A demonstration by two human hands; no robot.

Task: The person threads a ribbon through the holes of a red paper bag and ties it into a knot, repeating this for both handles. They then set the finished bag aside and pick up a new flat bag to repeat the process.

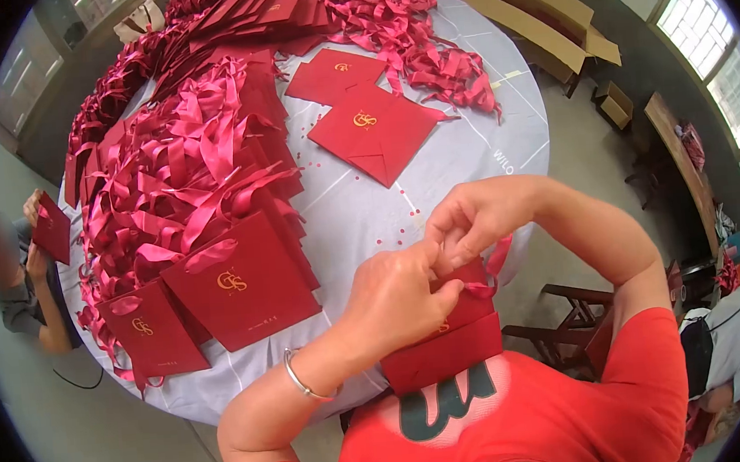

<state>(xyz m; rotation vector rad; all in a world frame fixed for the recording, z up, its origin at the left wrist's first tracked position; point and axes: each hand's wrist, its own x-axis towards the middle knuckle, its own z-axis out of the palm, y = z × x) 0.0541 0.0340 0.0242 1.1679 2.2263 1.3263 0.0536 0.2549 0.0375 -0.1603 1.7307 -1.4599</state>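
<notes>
Both of my hands meet above a red paper bag (443,353) at the table's near edge, close to my chest. My left hand (398,294) has its fingers bent and closed over the bag's top; what they grip is hidden. My right hand (482,222) pinches at the same spot, its fingertips touching the left ones, and what is between them is too small to make out. A pink ribbon (498,260) hangs from the bag beside my right hand. Beyond my hands, a red bag with a gold logo (373,133) lies flat on the white cloth.
Rows of red bags with ribbons (244,284) fill the left of the round table (341,198). More ribbons (434,52) lie at the far side. A person (21,276) at the left holds a bag. Open cardboard boxes (535,14) and a wooden chair (568,320) stand right.
</notes>
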